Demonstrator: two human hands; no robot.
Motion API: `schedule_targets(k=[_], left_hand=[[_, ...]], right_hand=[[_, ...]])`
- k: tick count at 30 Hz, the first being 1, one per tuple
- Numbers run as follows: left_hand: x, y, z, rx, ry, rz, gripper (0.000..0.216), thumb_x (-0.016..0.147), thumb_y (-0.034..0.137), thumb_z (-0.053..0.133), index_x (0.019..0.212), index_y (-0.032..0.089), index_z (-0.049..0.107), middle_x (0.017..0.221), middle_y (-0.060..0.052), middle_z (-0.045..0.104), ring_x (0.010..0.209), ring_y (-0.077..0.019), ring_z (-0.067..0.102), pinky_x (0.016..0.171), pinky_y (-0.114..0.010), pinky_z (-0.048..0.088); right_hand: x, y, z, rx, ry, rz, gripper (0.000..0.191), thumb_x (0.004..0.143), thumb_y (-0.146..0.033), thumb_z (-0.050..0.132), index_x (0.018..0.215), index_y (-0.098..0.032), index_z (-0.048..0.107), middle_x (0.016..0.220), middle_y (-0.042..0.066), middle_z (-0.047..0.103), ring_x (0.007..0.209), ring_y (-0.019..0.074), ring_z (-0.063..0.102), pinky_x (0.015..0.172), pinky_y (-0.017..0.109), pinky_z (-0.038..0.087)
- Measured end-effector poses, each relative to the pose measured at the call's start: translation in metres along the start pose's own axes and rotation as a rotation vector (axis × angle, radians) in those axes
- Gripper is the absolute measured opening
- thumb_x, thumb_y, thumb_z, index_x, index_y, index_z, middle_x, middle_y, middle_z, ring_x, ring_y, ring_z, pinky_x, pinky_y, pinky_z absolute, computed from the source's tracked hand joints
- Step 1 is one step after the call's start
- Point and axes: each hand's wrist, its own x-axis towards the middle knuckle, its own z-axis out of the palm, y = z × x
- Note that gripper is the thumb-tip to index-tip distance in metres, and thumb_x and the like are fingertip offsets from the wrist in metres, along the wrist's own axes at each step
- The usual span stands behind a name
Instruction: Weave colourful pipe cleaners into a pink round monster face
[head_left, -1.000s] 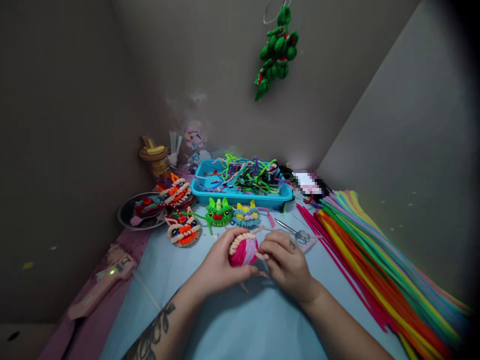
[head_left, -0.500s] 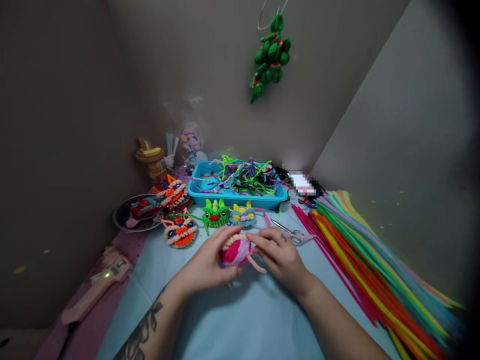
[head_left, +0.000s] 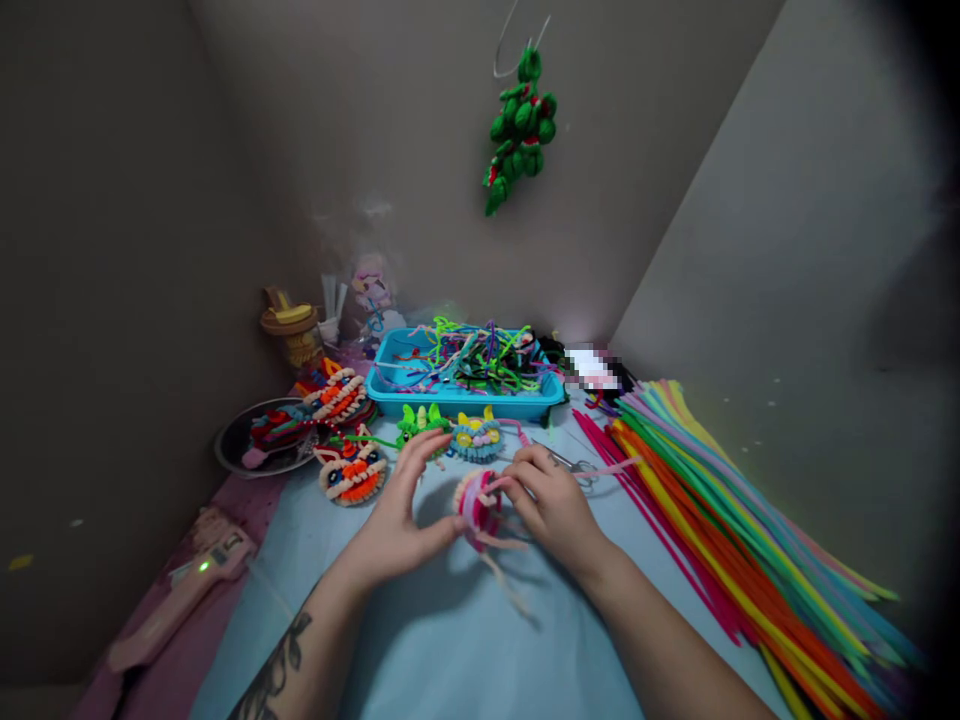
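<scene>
A pink woven pipe-cleaner piece (head_left: 477, 508) with a cream edge and loose pale-pink ends is held just above the light-blue table (head_left: 465, 650). My right hand (head_left: 551, 505) pinches it from the right with closed fingers. My left hand (head_left: 401, 510) is at its left side, thumb against the piece and fingers spread upward. A loose pink pipe cleaner (head_left: 611, 467) runs out to the right of my right hand.
Finished pipe-cleaner faces, green (head_left: 418, 424), blue (head_left: 474, 438) and orange (head_left: 351, 472), lie behind my hands. Scissors (head_left: 574, 464), a blue tray (head_left: 465, 400) of scraps, a metal bowl (head_left: 259, 445), a pink glue gun (head_left: 187, 590) and long coloured pipe cleaners (head_left: 735, 540) surround them.
The pink piece has turned from face-up to edge-on. My left hand's fingers have opened off it and spread. The view has shifted slightly to the right.
</scene>
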Motion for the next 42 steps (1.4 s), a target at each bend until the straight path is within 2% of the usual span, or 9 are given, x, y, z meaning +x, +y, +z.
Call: schedule_targets(k=[3, 5, 7, 12, 16, 22, 26, 30, 42], left_hand=[[0.001, 0.001, 0.009, -0.134, 0.165, -0.182, 0.037, 0.078, 0.041, 0.063, 0.107, 0.018, 0.057, 0.074, -0.002, 0.063, 0.065, -0.0148, 0.06, 0.058, -0.023, 0.046], [0.0, 0.005, 0.016, -0.287, 0.003, -0.367, 0.041, 0.083, 0.049, 0.054, 0.107, 0.017, 0.055, 0.054, 0.003, 0.057, 0.038, -0.0082, 0.045, 0.04, -0.018, 0.033], [-0.001, 0.011, 0.024, -0.432, -0.172, -0.466, 0.055, 0.081, 0.054, 0.054, 0.12, 0.017, 0.048, 0.063, -0.001, 0.065, 0.032, -0.0062, 0.042, 0.034, -0.017, 0.028], [-0.002, 0.019, 0.036, -0.686, -0.103, -0.6, 0.085, 0.075, 0.057, 0.061, 0.143, 0.023, 0.022, 0.106, -0.015, 0.068, 0.043, -0.0119, 0.061, 0.034, -0.018, 0.033], [0.0, 0.016, 0.037, -0.848, 0.102, -0.606, 0.064, 0.078, 0.049, 0.062, 0.134, 0.024, 0.044, 0.13, -0.013, 0.055, 0.054, -0.0078, 0.062, 0.036, -0.015, 0.033], [0.002, 0.011, 0.034, -0.933, 0.337, -0.571, 0.034, 0.071, 0.035, 0.072, 0.1, 0.018, 0.072, 0.11, -0.008, 0.067, 0.078, -0.012, 0.062, 0.057, -0.016, 0.045], [0.002, 0.008, 0.037, -0.966, 0.424, -0.53, 0.031, 0.058, 0.03, 0.082, 0.084, 0.016, 0.073, 0.084, -0.004, 0.07, 0.077, -0.014, 0.063, 0.075, -0.026, 0.05], [0.003, 0.004, 0.04, -0.951, 0.501, -0.479, 0.028, 0.054, 0.025, 0.084, 0.078, 0.016, 0.071, 0.076, 0.001, 0.069, 0.071, -0.0101, 0.063, 0.073, -0.024, 0.051], [-0.004, -0.01, 0.041, -0.831, 0.372, -0.454, 0.03, 0.062, 0.029, 0.08, 0.089, 0.018, 0.074, 0.089, -0.005, 0.073, 0.079, -0.0146, 0.066, 0.078, -0.027, 0.053]], right_hand=[[0.0, 0.001, 0.004, -0.061, 0.041, 0.064, 0.021, 0.091, -0.023, 0.047, 0.08, -0.017, 0.063, 0.081, 0.006, 0.055, 0.077, 0.0183, 0.055, 0.069, 0.03, 0.046], [0.0, 0.0, 0.006, -0.13, 0.073, 0.083, 0.022, 0.091, -0.024, 0.047, 0.079, -0.017, 0.064, 0.081, 0.006, 0.056, 0.075, 0.0186, 0.055, 0.069, 0.031, 0.046], [0.0, -0.001, 0.008, -0.201, 0.122, 0.094, 0.023, 0.091, -0.025, 0.047, 0.079, -0.017, 0.065, 0.081, 0.007, 0.057, 0.075, 0.0192, 0.055, 0.069, 0.031, 0.045], [-0.001, -0.008, 0.01, -0.273, 0.21, 0.075, 0.022, 0.091, -0.025, 0.048, 0.082, -0.017, 0.066, 0.083, 0.007, 0.059, 0.077, 0.0197, 0.055, 0.071, 0.032, 0.044], [-0.002, -0.011, 0.013, -0.254, 0.195, 0.01, 0.019, 0.091, -0.024, 0.05, 0.086, -0.017, 0.067, 0.082, 0.007, 0.059, 0.078, 0.0194, 0.055, 0.071, 0.032, 0.044], [-0.002, -0.015, 0.015, -0.215, 0.145, -0.031, 0.017, 0.09, -0.021, 0.05, 0.092, -0.019, 0.067, 0.084, 0.007, 0.059, 0.08, 0.0188, 0.055, 0.07, 0.031, 0.047], [-0.004, -0.017, 0.016, -0.176, 0.133, -0.043, 0.017, 0.089, -0.022, 0.052, 0.1, -0.02, 0.065, 0.088, 0.007, 0.059, 0.083, 0.0197, 0.056, 0.072, 0.034, 0.05], [-0.006, -0.021, 0.018, -0.113, 0.168, -0.079, 0.016, 0.088, -0.018, 0.053, 0.102, -0.021, 0.062, 0.089, 0.007, 0.06, 0.083, 0.0196, 0.056, 0.072, 0.035, 0.051], [-0.002, -0.023, 0.011, 0.023, 0.224, 0.027, 0.008, 0.087, -0.016, 0.054, 0.084, -0.02, 0.061, 0.081, 0.004, 0.058, 0.081, 0.0184, 0.056, 0.074, 0.034, 0.049]])
